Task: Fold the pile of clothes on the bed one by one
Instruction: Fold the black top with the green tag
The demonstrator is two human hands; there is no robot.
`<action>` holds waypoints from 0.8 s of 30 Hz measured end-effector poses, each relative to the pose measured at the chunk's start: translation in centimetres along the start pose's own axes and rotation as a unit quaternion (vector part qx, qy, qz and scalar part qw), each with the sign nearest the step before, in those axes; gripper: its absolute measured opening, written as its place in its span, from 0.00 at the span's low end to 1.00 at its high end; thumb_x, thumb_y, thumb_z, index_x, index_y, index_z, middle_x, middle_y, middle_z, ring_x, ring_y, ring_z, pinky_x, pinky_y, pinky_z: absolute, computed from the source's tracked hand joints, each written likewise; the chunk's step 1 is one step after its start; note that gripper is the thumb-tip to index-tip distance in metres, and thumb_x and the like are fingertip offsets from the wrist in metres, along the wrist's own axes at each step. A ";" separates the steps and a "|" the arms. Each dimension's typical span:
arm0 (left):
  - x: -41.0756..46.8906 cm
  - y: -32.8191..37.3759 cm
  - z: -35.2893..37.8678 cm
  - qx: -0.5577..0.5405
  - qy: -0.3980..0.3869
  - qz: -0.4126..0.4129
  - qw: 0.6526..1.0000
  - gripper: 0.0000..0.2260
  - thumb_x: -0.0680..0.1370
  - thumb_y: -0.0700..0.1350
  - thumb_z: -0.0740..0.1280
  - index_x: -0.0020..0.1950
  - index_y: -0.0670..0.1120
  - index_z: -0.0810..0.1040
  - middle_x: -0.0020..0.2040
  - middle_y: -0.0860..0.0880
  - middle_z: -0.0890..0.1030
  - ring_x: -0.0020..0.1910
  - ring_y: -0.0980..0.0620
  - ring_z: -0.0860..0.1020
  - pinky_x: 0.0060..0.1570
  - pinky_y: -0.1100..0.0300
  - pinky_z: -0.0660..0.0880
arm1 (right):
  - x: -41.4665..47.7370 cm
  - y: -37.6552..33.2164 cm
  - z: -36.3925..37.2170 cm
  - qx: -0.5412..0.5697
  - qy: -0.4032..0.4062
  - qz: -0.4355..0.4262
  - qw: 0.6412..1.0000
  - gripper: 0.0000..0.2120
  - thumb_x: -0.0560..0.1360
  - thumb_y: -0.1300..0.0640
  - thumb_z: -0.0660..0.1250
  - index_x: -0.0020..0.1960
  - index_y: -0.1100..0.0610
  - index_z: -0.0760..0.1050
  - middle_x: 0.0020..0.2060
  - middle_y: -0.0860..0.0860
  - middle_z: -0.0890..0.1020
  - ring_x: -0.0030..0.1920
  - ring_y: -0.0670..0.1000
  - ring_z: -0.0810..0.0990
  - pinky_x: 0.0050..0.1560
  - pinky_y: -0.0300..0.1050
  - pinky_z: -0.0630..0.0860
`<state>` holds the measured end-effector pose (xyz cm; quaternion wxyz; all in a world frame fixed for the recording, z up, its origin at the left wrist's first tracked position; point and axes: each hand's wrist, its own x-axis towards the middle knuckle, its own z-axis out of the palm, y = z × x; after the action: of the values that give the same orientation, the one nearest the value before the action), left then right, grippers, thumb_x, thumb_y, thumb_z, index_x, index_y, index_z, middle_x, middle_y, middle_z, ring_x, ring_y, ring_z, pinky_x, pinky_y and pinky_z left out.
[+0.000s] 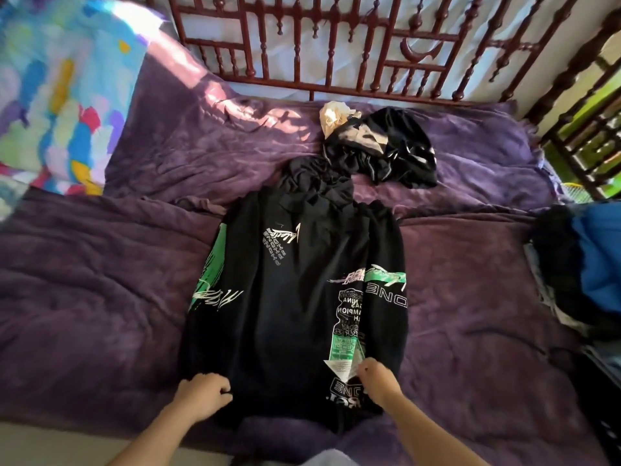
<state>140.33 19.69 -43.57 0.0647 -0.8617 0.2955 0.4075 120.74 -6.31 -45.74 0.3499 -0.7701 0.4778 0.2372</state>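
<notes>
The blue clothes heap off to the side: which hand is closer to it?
Right. The right hand grips the black hoodie hem nearer the blue heap; the left hand grips the far corner.

Domestic bedroom: a purple-blanketed bed (100, 297) bounded by a turned, red-brown wooden headboard (369, 92), with a multicoloured quilt (50, 95) at one corner and heaped clothes (396, 146) lying upon it.

Daylight comes in from the upper left of the frame and leaves a washed-out, glaring patch across the quilt (67, 79) and the far bed cover (235, 105). The near part of the cover sits in dim shade. The black hoodie (295, 314) loses its folds in the dark. Wide-angle distortion bows the headboard (336, 45), and the left and right edges are smeared and soft.
</notes>
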 end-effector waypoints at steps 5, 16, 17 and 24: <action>1.0 2.4 -0.8 -0.047 -0.019 0.020 0.999 0.09 0.80 0.53 0.58 0.52 0.56 0.76 0.52 0.54 0.80 0.52 0.54 0.77 0.56 0.57 0.71 | 4.0 0.2 -4.1 0.079 0.070 0.046 0.993 0.15 0.79 0.55 0.58 0.62 0.60 0.72 0.59 0.60 0.76 0.60 0.60 0.74 0.56 0.46 0.70; 3.0 6.5 1.6 -0.145 0.016 -0.013 0.989 0.14 0.80 0.51 0.60 0.66 0.52 0.73 0.63 0.53 0.75 0.63 0.55 0.72 0.61 0.63 0.68 | 15.7 1.3 -9.8 0.251 0.141 0.148 0.946 0.36 0.74 0.51 0.68 0.74 0.60 0.54 0.70 0.63 0.63 0.69 0.64 0.63 0.67 0.55 0.62; 3.2 7.2 1.8 -0.154 0.010 -0.012 0.988 0.15 0.80 0.51 0.59 0.66 0.52 0.73 0.63 0.53 0.74 0.63 0.56 0.72 0.61 0.63 0.68 | 16.4 1.6 -9.6 0.277 0.138 0.158 0.938 0.37 0.73 0.53 0.70 0.74 0.61 0.54 0.70 0.63 0.63 0.69 0.63 0.64 0.66 0.54 0.64; 4.8 13.6 2.0 -0.159 -0.012 0.015 0.987 0.15 0.80 0.50 0.61 0.66 0.51 0.73 0.62 0.51 0.76 0.60 0.54 0.74 0.58 0.62 0.71 | 14.1 4.3 -11.7 0.369 0.279 0.143 0.875 0.10 0.77 0.59 0.64 0.52 0.65 0.77 0.48 0.61 0.81 0.49 0.58 0.78 0.44 0.43 0.67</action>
<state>133.75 7.13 -46.63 -0.0756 -0.8515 0.2387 0.4607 123.35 -24.58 -49.45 0.4225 -0.5426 0.7137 -0.1336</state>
